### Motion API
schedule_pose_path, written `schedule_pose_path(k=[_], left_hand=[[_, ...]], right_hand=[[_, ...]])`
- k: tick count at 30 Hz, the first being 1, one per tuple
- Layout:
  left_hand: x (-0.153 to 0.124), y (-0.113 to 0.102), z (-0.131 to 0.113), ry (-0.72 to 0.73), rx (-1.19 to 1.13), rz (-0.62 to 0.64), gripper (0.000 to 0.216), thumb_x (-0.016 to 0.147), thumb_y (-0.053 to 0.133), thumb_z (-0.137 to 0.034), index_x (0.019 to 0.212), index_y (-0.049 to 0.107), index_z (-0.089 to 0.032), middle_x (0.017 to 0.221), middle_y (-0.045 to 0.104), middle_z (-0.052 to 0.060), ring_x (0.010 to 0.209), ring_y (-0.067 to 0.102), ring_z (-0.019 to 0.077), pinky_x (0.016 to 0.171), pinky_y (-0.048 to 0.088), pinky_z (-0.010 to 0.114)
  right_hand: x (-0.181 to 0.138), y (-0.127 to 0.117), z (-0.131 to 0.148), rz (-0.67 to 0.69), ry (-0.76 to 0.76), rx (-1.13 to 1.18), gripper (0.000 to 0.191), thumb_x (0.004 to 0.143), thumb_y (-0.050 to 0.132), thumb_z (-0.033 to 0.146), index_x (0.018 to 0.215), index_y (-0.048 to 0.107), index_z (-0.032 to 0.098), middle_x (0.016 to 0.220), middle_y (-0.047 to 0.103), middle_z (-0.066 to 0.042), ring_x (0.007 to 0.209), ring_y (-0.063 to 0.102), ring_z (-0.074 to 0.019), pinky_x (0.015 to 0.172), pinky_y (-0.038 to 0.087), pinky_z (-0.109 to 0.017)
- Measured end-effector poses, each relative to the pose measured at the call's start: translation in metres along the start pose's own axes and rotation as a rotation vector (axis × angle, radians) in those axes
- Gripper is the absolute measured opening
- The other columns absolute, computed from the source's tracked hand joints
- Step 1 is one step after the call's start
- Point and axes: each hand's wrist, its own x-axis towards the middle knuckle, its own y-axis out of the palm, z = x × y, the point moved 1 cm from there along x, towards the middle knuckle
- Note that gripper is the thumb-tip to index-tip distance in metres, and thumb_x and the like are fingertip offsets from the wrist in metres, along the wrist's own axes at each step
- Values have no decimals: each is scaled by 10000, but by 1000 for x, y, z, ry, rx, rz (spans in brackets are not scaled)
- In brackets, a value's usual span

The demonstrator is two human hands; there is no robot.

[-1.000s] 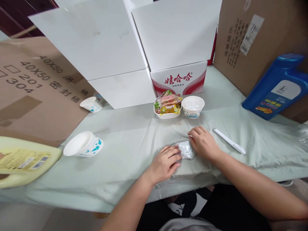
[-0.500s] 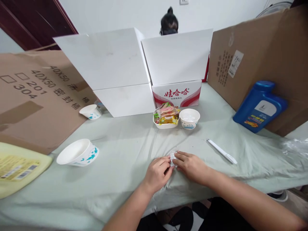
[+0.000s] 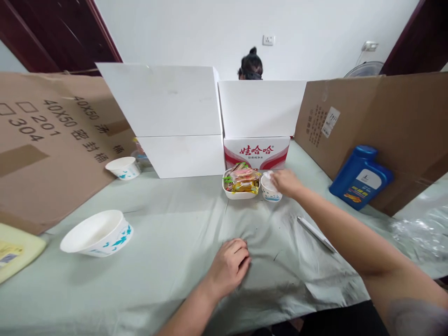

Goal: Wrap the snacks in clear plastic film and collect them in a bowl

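Observation:
My right hand (image 3: pixel 286 182) reaches over the rim of a small white paper cup (image 3: pixel 271 196) with blue print. Its fingers are closed at a bit of clear, crinkled plastic (image 3: pixel 268 174) in the cup's mouth; the fingertips are partly hidden. Against the cup's left side stands a white dish (image 3: pixel 241 196) heaped with wrapped snacks (image 3: pixel 244 179). My left hand (image 3: pixel 231 263) rests on the cloth nearer to me, fingers curled in, with nothing visible in them.
A white pen (image 3: pixel 317 233) lies beneath my right forearm. A blue bottle (image 3: pixel 360 179) leans at a brown carton (image 3: pixel 402 135) on the right. Leftward are two paper bowls (image 3: pixel 115 240) and a yellow bottle (image 3: pixel 21 252). White boxes (image 3: pixel 168 154) stand behind; a person's head (image 3: pixel 251 65) shows beyond.
My right hand has left the spot beside my left hand and moved forward to the cup. The clear plastic is gone from between the hands. The camera view has tilted up.

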Motion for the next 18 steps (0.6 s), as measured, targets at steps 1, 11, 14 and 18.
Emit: schedule_pose_path(k=[1, 11, 14, 18], left_hand=[[0, -1, 0, 0, -6, 3, 133, 859, 508, -125, 801, 613, -180, 861, 647, 63, 926, 625, 219, 806, 539, 380], [-3, -6, -1, 0, -70, 15, 138, 818, 515, -97, 818, 610, -198, 886, 636, 61, 925, 625, 224, 797, 544, 379], [-3, -5, -1, -7, -63, 28, 128, 806, 525, -97, 816, 602, -199, 901, 629, 62, 916, 618, 229, 785, 546, 389], [-3, -4, 0, -8, -55, 52, 134, 802, 521, -94, 836, 596, -200, 923, 625, 69, 922, 613, 236, 781, 547, 390]], right_hand=[[5, 7, 0, 73, -17, -7, 485, 1013, 278, 367, 1160, 688, 152, 1130, 687, -155, 1058, 604, -279, 941, 397, -408], [-52, 4, -24, 140, -44, -206, 326, 935, 452, 255, 1156, 668, 147, 1162, 672, -170, 1158, 533, -286, 1024, 273, -466], [-60, -6, -58, 154, 70, -269, 294, 916, 436, 177, 963, 721, 121, 1050, 687, -206, 1103, 538, -321, 898, 362, -440], [-46, -9, -111, 195, 274, -295, 271, 861, 475, 105, 956, 729, 86, 1040, 680, -233, 1044, 585, -334, 782, 421, -386]])
